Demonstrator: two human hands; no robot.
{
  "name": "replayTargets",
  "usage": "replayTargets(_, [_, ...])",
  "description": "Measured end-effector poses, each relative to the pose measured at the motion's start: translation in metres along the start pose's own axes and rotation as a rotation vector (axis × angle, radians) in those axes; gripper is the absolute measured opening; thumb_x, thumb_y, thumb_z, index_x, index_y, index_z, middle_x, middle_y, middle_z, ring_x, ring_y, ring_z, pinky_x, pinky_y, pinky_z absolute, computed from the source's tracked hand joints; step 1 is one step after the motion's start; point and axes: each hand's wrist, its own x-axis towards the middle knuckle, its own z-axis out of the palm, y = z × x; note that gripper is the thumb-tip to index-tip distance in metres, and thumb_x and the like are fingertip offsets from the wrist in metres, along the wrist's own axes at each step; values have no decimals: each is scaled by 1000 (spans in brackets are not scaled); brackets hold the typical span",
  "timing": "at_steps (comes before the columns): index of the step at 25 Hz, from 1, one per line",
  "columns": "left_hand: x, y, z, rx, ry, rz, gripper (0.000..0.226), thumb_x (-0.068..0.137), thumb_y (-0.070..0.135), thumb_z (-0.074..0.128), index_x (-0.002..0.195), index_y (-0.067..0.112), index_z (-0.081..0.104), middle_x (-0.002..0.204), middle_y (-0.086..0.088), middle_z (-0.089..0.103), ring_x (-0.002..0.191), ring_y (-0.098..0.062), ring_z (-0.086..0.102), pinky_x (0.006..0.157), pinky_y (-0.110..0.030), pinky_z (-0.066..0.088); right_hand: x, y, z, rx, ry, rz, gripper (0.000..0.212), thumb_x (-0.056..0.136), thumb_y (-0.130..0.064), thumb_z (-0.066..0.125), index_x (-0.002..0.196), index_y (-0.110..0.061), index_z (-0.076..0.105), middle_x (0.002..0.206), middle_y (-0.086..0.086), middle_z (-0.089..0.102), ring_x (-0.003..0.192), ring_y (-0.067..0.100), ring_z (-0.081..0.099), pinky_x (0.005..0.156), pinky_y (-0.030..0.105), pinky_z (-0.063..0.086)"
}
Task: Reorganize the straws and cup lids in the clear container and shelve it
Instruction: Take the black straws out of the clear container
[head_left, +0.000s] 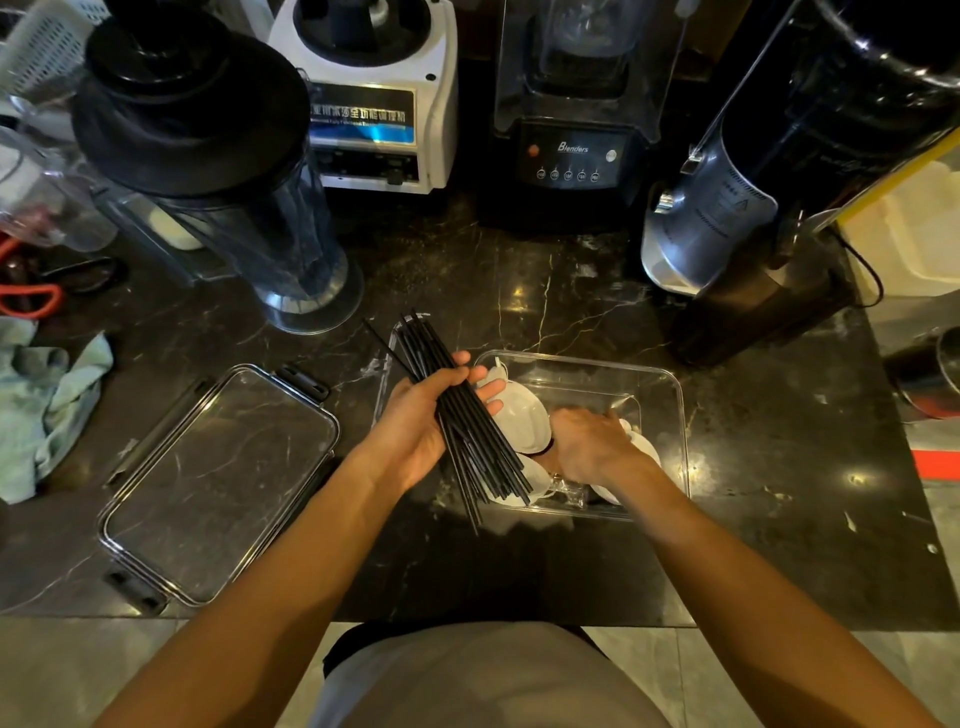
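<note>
Straws lifted out, lids sorted in the clear container near the tabletop's front edge.
The left hand (423, 421) grips a bundle of black straws (457, 415) above the container's (670, 395) left rim. The right hand (587, 441) reaches inside among white cup lids (522, 415); its fingers are hidden, so its grip cannot be told. The container's lid (218, 478) lies flat to the left.

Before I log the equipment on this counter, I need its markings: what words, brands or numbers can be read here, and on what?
"Blenders": control panel of the black blender base.
Row of small round buttons beneath it: figures too small to read.
White blender base: blue and silver label with Chinese characters and a line of Latin text, both too blurred to read.
Silver machine: small print and a warning triangle, unreadable.
</note>
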Motion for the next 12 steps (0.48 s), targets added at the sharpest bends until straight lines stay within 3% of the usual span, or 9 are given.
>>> replayTargets(4, [1,-1,0,7,1,2,24,98,2,62,121,4,65,109,-20,77,117,-43,69,85,-47,62,0,-5,9,-88,39,-12,73,83,-61,73,134,-12,55,131,12,65,125,35,57,114,52,36])
replayTargets(12, [2,1,-2,2,-11,3,22,100,3,59,122,6,63,104,-18,75,119,-41,68,89,-48,61,-1,-10,16,-161,100,-27,80,82,-64,70,135,-7,51,133,16,62,126,36,56,113,50,37])
